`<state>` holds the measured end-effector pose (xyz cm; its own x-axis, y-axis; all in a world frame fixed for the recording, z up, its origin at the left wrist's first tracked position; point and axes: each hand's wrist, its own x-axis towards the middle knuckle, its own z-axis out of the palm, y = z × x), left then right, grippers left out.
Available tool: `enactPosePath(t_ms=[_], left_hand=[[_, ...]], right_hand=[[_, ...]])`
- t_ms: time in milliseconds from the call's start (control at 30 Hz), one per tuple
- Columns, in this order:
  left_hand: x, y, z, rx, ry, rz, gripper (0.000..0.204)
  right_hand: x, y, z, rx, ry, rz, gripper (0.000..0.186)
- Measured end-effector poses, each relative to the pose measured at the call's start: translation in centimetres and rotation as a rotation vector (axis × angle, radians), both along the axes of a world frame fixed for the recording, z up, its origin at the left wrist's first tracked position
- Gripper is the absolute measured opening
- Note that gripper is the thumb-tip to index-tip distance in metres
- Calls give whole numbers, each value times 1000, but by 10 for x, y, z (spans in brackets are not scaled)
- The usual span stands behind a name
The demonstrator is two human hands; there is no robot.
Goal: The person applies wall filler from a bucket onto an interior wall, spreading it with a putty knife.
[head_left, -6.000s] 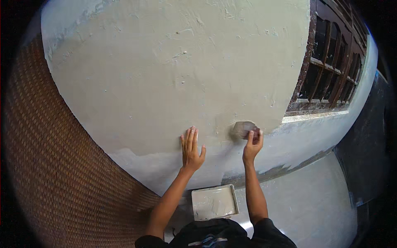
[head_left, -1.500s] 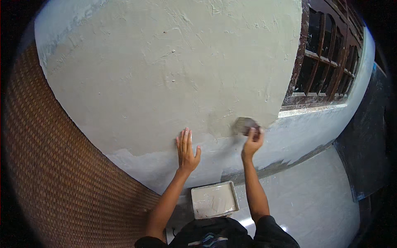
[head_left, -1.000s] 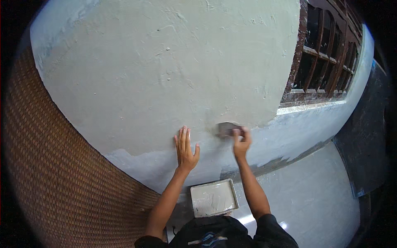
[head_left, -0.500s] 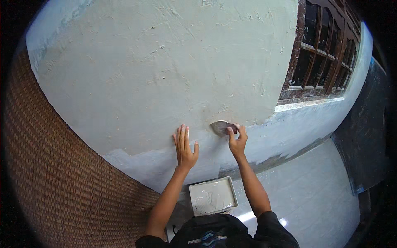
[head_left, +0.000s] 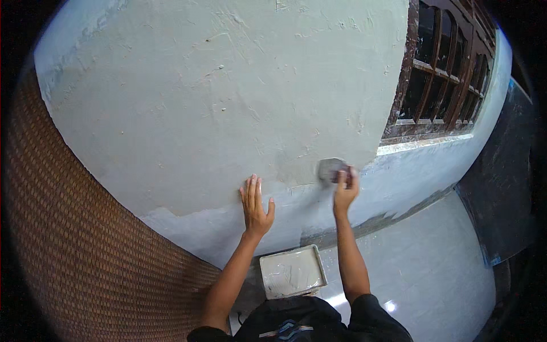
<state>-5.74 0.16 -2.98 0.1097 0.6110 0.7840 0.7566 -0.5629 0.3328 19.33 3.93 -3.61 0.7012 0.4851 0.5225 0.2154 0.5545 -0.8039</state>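
Observation:
My right hand (head_left: 345,192) grips a putty knife (head_left: 330,170) by its dark handle. The wide grey blade is against the wall (head_left: 188,131), near the lower edge of a cream skim coat; motion blurs it slightly. Ridges and small lumps mark that coat, and paler bluish-white wall shows beneath it. My left hand (head_left: 255,208) rests flat on the wall at the coat's lower edge, fingers stretched out and holding nothing. Below and between my forearms stands a rectangular container (head_left: 292,271) of cream-coloured paste, smeared along its rim.
A brown woven mat (head_left: 102,239) curves along the left side. At the upper right is a dark wooden window (head_left: 441,68) with a white-smeared sill. Glossy pale floor tiles (head_left: 421,262) spread to the lower right, beside a dark panel (head_left: 498,176).
My right hand has moved the putty knife to the right and slightly up along the wall. My left hand stays in nearly the same place.

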Motion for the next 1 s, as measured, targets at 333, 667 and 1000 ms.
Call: enactPosePath(t_ms=[333, 667, 1000], left_hand=[[3, 0, -1, -2, -4, 1, 70], [1, -3, 0, -21, 2, 5, 69], [-1, -3, -1, -41, -4, 8, 69]], right_hand=[[3, 5, -10, -31, -155, 43, 27], [-4, -2, -7, 51, -494, 107, 22], [-29, -4, 36, 128, -355, 183, 21]])
